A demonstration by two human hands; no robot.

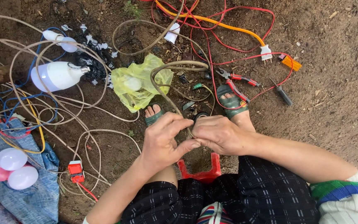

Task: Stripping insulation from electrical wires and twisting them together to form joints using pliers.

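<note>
My left hand [162, 141] and my right hand [218, 133] meet in front of my knees, both pinching the end of a beige cable [166, 68]. That cable loops up over a yellow plastic bag [139, 85] and back down between my fingers. The cable's tip is hidden by my fingers. My sandalled feet [233, 103] rest on the dirt just beyond my hands. A red stool [199, 170] shows between my legs.
Red-handled pliers [239, 79] and a dark screwdriver [282, 95] lie right of my foot. A large white bulb [56, 76], tangled beige, blue and red wires, an orange cord with white plug [266, 52], a red socket [75, 169] and pink-white bulbs [11, 166] on blue cloth lie around.
</note>
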